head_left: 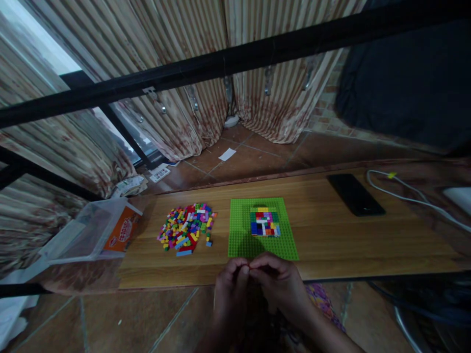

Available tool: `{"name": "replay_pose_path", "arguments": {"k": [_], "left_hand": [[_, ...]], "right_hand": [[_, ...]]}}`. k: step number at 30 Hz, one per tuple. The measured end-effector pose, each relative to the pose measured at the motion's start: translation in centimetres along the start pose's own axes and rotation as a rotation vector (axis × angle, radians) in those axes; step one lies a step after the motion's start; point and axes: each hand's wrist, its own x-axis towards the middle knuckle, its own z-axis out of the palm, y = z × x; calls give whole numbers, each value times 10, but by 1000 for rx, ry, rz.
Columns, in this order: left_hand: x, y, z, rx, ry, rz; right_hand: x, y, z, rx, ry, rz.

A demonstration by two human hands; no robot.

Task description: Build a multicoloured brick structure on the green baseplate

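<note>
Before the green baseplate (239, 220), curled left hand (231, 284) and right hand (280, 282) are pinching a red piece (249, 267); bricks (187, 226) are lying leftward.

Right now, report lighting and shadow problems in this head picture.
Head view, overall: dim, brightest at the window, upper left. Head view, centre: a soft shadow darkens the near part of the green baseplate. Head view, bottom: left hand and right hand look underlit; anything between them is too small and dim to tell.
</note>
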Motion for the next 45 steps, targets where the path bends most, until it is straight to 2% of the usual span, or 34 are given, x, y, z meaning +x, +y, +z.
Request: {"name": "replay_pose_path", "arguments": {"k": [4,7,10,13,17,23,28,38,45], "left_hand": [[3,-3,9,-154,-49,-97],[12,1,11,-140,-43,-66],[29,13,8,32,8,50],[51,26,5,270,7,233],[82,37,8,558,-68,466],[109,34,24,865,-159,656],[113,31,30,892,-112,652],[118,21,34,669,-12,543],[107,15,34,805,6,662]], "right_hand": [[1,-5,-11,118,-7,73],[5,-9,-22,128,37,88],[9,-12,-33,73,95,103],[8,-12,-41,51,114,185],[4,-6,-49,69,162,234],[0,4,-63,107,233,251],[-1,6,-74,97,278,234],[-1,6,-75,33,288,222],[-1,9,-74,28,295,210]]}}
